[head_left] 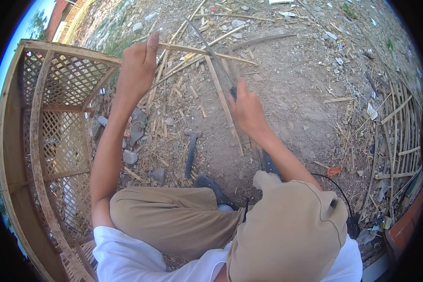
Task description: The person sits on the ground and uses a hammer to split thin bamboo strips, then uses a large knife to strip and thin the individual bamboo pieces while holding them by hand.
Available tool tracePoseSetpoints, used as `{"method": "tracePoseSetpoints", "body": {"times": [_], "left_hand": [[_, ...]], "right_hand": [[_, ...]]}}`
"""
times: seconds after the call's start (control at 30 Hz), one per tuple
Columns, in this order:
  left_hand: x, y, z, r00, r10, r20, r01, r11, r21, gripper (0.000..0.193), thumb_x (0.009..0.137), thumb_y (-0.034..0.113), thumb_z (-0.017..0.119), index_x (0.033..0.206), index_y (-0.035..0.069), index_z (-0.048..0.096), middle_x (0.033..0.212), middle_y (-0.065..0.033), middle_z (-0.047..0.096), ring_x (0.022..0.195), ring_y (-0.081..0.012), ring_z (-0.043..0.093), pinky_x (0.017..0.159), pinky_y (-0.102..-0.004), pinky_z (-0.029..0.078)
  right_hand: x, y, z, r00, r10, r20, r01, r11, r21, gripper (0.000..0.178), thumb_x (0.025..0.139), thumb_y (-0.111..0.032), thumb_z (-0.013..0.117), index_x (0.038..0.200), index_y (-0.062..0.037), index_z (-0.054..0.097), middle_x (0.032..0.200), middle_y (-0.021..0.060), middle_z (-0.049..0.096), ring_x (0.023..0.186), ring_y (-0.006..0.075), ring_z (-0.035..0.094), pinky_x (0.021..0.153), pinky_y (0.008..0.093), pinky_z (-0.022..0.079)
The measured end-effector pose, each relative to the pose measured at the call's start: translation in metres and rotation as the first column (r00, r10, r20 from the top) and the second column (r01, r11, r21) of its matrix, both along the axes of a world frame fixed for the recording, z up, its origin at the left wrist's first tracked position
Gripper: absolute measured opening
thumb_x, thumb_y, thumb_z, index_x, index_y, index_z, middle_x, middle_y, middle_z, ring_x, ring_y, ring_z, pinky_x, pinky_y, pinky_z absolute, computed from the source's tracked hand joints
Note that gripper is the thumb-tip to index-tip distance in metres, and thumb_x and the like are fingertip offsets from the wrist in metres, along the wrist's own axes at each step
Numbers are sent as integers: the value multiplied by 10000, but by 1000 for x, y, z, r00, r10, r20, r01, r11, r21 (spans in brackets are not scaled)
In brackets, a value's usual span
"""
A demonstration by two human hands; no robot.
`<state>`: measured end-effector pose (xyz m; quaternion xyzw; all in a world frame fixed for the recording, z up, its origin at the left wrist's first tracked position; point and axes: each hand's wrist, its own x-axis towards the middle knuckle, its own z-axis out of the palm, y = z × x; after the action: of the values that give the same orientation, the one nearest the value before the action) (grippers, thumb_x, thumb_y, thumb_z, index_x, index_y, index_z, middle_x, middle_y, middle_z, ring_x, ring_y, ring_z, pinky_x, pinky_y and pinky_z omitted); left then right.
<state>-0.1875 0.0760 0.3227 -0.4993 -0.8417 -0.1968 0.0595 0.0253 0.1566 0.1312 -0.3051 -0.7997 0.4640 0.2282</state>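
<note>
My left hand (137, 62) is curled closed around a wooden strip (181, 47) by its left end, above the ground (296, 136); my right fist (248, 108) grips a knife (219, 63), blade crossing the strip.

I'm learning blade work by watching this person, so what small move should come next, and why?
Probably settle the long-bladed knife on the wooden strip, well clear of the left hand. That hand grips the strip's left end, the right hand holds the knife, and the knife crosses the strip in this view, though I cannot tell whether they touch.
</note>
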Motion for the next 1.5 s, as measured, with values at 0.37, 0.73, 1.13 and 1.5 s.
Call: {"method": "tracePoseSetpoints", "body": {"times": [0.37, 0.73, 1.13, 1.5], "left_hand": [[-40, 1, -14, 985, 67, 158, -75, 996, 46, 752, 1116, 546, 393, 654, -48, 389, 549, -105, 355, 547, -212, 321, 542, -461, 315], [-39, 13, -14, 987, 89, 134, -95, 995, 36, 747, 1109, 546, 414, 647, -41, 409, 552, -104, 380, 539, -210, 355, 550, -461, 326], [-58, 10, -24, 982, 25, 187, -45, 993, 106, 660, 1111, 548, 441, 612, 127, 343, 554, 65, 300, 505, -68, 260, 470, -316, 207], [-52, 10, -17, 981, 111, 157, -116, 993, 27, 744, 1104, 563, 413, 656, -31, 396, 554, -99, 376, 547, -208, 358, 551, -459, 342]], "right_hand": [[-6, 4, 0, 997, -30, 67, 34, 998, -57, 296, 976, -89, 656, 1100, 71, 441, 787, 343, 670, 817, 555, 685, 686, 610, 531], [-6, 13, -38, 993, -94, 67, 90, 994, 65, 322, 966, -67, 662, 1148, 74, 437, 744, 319, 657, 750, 536, 676, 634, 576, 514], [-12, 18, -45, 994, -80, 78, 75, 995, 64, 328, 949, -66, 685, 1137, 76, 456, 766, 321, 673, 771, 532, 693, 648, 588, 537], [-15, 20, -36, 984, -115, 135, 102, 989, 105, 325, 949, -60, 672, 1140, 91, 457, 786, 329, 677, 781, 545, 691, 673, 596, 547]]}}
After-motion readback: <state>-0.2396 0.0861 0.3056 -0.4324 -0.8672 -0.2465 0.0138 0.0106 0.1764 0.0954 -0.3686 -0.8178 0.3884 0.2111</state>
